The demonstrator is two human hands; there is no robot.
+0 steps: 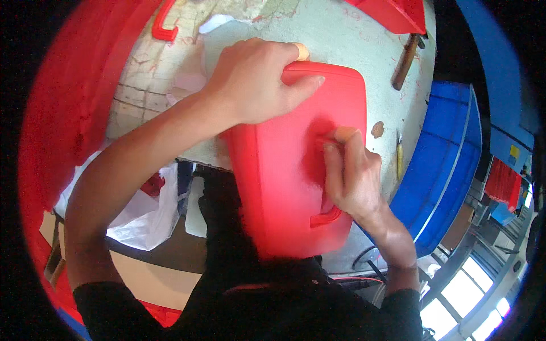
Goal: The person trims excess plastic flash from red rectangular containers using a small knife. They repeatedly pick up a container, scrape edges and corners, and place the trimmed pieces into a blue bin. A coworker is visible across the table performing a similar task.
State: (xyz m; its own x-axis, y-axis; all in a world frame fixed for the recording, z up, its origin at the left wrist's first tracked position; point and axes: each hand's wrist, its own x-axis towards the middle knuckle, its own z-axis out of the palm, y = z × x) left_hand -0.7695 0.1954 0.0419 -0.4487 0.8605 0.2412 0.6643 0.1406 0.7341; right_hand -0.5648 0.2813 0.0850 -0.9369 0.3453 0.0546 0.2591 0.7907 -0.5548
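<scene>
Red lid (284,187): L hand (256,79) grips top edge, R hand (347,176) prob on handle.

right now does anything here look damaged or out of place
The worktable surface is worn, stained and chipped, with a brown patch by the red plastic lid. The lid overhangs the table edge, steadied by both hands. A loose red handle lies apart.

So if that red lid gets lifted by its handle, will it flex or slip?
The red lid looks like moulded plastic holding a flat shape, so probably stiff and fairly light. Its glossy face may be slippery; the left hand presses its far edge, perhaps for that reason. The right hand lies on the handle, and part overhangs the table, so it could tip if released.
</scene>
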